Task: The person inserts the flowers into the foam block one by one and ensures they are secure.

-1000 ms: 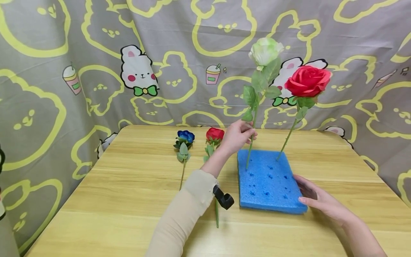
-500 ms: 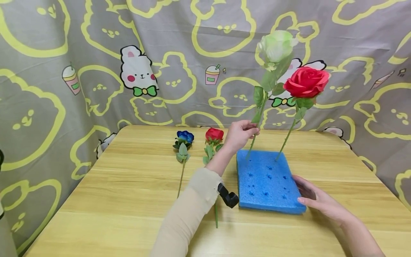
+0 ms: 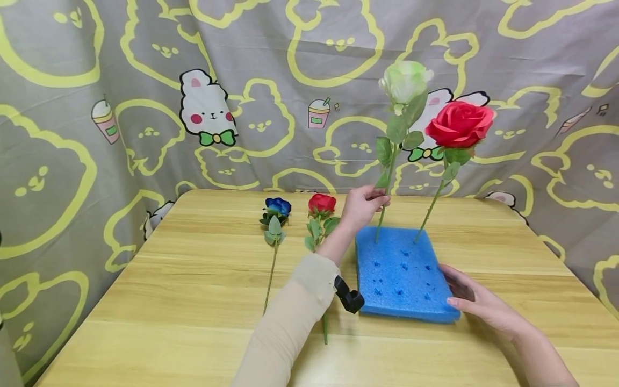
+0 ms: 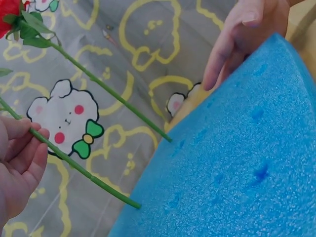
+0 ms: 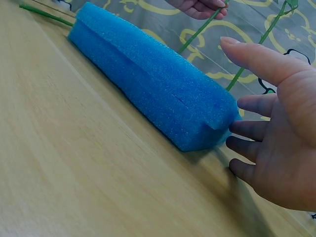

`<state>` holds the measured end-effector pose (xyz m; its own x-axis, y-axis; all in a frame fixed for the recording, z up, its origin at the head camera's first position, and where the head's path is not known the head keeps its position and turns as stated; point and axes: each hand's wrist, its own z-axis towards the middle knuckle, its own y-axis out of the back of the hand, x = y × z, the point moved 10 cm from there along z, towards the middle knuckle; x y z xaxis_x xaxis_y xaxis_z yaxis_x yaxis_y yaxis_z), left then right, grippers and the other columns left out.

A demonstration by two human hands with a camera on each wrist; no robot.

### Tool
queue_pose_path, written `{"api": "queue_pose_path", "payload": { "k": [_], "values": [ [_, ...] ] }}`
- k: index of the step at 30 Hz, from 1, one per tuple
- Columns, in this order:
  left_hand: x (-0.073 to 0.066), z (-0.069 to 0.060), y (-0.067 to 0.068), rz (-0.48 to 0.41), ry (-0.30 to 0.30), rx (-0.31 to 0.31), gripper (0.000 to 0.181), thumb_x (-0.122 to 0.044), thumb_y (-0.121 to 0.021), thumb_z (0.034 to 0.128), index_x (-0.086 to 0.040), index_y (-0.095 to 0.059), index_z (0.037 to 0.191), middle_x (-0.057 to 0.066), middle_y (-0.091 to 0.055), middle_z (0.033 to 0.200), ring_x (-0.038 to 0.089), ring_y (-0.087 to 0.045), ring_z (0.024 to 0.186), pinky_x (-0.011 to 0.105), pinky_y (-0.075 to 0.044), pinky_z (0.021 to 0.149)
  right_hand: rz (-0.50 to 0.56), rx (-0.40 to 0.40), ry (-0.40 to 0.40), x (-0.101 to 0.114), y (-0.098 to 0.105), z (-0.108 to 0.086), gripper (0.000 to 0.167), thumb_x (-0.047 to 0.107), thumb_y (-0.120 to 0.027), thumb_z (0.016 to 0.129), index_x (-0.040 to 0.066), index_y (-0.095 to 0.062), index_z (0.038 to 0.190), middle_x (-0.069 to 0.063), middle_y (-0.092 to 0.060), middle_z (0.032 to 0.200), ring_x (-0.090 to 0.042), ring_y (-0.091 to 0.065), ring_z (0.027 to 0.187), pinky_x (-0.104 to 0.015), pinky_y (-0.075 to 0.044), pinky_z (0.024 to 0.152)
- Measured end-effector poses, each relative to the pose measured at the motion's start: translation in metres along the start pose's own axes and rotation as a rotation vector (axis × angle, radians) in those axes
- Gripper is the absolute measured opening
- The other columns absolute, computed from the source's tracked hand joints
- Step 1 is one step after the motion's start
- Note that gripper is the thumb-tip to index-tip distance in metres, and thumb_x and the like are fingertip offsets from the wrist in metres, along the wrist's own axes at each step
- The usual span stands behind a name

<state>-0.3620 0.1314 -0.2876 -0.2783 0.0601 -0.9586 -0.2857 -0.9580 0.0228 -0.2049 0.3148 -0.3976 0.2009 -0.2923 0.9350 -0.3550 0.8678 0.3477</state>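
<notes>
The left hand [image 3: 360,207] pinches the stem of a pale green-white rose [image 3: 405,81] between thumb and fingers. That stem's lower end meets the blue foam block [image 3: 401,279] near its back left corner; the left wrist view shows the stem [image 4: 91,177] touching the foam [image 4: 247,163]. A red rose [image 3: 459,124] stands in the block's back right part, leaning right. At the block's right side, the right hand [image 3: 483,306] rests with thumb and fingers spread. In the right wrist view its fingertips lie by the end of the foam [image 5: 158,84].
Left of the block, a blue rose [image 3: 278,207] and a second red rose [image 3: 321,204] lie on the wooden table [image 3: 169,301]. The left forearm [image 3: 295,317] crosses over the second red rose's stem. A patterned curtain [image 3: 271,43] hangs behind the table.
The pale rose's stem end has moved toward the block's back edge. Its bloom rose and went right, then came down somewhat. The left hand shifted slightly right; the right hand stayed nearly still.
</notes>
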Motion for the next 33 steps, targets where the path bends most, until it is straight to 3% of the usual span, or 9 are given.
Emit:
{"api": "queue_pose_path", "payload": {
  "k": [6, 10, 17, 19, 25, 33],
  "values": [
    [0.004, -0.001, 0.002, 0.127, 0.003, 0.019, 0.014, -0.006, -0.067, 0.085, 0.004, -0.067, 0.095, 0.012, -0.069, 0.09, 0.012, -0.064, 0.079, 0.021, -0.05, 0.07, -0.004, -0.002, -0.002, -0.001, 0.0, 0.0, 0.059, 0.0, -0.046, 0.094, -0.006, -0.016, 0.144, 0.003, -0.026, 0.144, 0.012, -0.033, 0.119, -0.008, -0.03, 0.092],
    [0.014, -0.001, 0.004, 0.162, 0.036, 0.032, 0.012, -0.007, -0.068, 0.0845, 0.002, -0.068, 0.092, 0.009, -0.069, 0.089, 0.009, -0.061, 0.078, 0.017, -0.046, 0.066, -0.017, -0.007, -0.019, -0.002, 0.0, 0.0, 0.059, 0.001, -0.046, 0.094, -0.006, -0.016, 0.144, -0.009, -0.025, 0.147, 0.013, -0.033, 0.118, -0.008, -0.03, 0.092],
    [0.019, -0.001, 0.003, 0.189, 0.054, 0.08, 0.014, -0.009, -0.067, 0.0848, 0.001, -0.069, 0.095, 0.008, -0.068, 0.088, 0.011, -0.06, 0.074, 0.019, -0.047, 0.064, -0.022, -0.005, 0.001, 0.001, 0.0, 0.001, 0.058, -0.001, -0.046, 0.094, -0.007, -0.016, 0.143, 0.016, -0.029, 0.137, 0.013, -0.033, 0.118, -0.008, -0.031, 0.091],
    [0.019, -0.002, 0.0, 0.2, 0.055, 0.109, 0.015, -0.01, -0.066, 0.0857, 0.001, -0.068, 0.096, 0.008, -0.067, 0.088, 0.013, -0.061, 0.074, 0.019, -0.048, 0.065, -0.021, -0.005, 0.001, 0.001, 0.0, 0.001, 0.058, -0.001, -0.046, 0.094, -0.007, -0.016, 0.144, 0.017, -0.029, 0.137, 0.013, -0.033, 0.118, -0.008, -0.03, 0.091],
    [0.025, -0.005, -0.005, 0.199, 0.102, 0.181, 0.017, -0.011, -0.065, 0.0873, 0.001, -0.068, 0.099, 0.008, -0.067, 0.09, 0.018, -0.063, 0.079, 0.023, -0.051, 0.071, -0.03, -0.006, -0.002, 0.001, 0.0, 0.0, 0.059, 0.0, -0.046, 0.094, -0.006, -0.016, 0.144, 0.015, -0.028, 0.138, 0.013, -0.033, 0.118, -0.008, -0.031, 0.091],
    [0.033, -0.007, -0.006, 0.159, 0.144, 0.189, 0.018, -0.009, -0.064, 0.0871, 0.003, -0.067, 0.1, 0.01, -0.067, 0.092, 0.019, -0.065, 0.078, 0.026, -0.053, 0.074, -0.045, -0.012, -0.022, 0.0, 0.0, 0.0, 0.059, 0.001, -0.047, 0.094, -0.005, -0.017, 0.144, 0.001, -0.026, 0.144, 0.014, -0.033, 0.117, -0.008, -0.031, 0.091]
  ]
}}
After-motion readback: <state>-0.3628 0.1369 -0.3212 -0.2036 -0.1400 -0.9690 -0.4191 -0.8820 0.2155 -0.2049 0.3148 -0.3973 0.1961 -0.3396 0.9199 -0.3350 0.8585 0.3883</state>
